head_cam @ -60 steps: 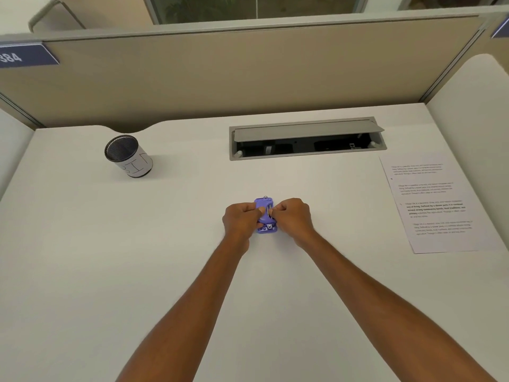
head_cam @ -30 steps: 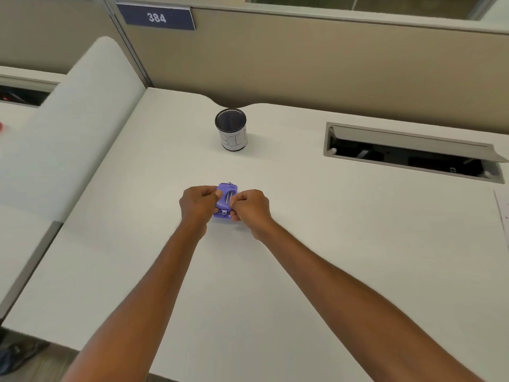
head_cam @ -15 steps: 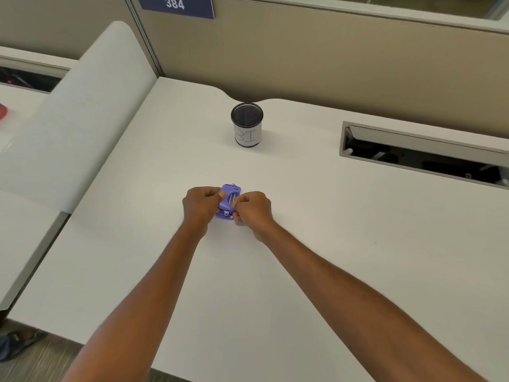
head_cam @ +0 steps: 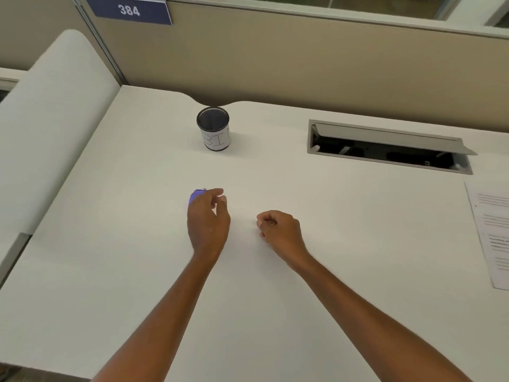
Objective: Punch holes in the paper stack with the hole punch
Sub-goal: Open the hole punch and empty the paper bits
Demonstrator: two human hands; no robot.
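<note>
The left hand (head_cam: 208, 224) is over the purple hole punch (head_cam: 196, 194), and only a sliver of purple peeks out past the knuckles on the far left side, so which way the punch points and how its long axis runs cannot be told from here. Its fingers (head_cam: 217, 192) curl loosely forward, thumb and forefinger a little apart; whether they actually clamp the punch is hidden by the back of the hand. The right hand (head_cam: 278, 228) sits apart to the right, low over the white counter (head_cam: 137, 244), fingers curled in together on nothing visible.

The paper stack (head_cam: 493, 232) lies at the far right edge of view (partly cut off by the frame), printed side up, its long axis running away from the person and tilted slightly, well apart from both hands. Between the right hand and the paper, bare counter, lots of it. Behind the left hand stands a black mesh cup (head_cam: 214, 128), upright, near the curved back edge. A cable tray (head_cam: 391, 147) with its lid propped open is set into the counter at back right. A padded divider (head_cam: 52, 106) bounds the left side, and the near edge runs under the forearms.
</note>
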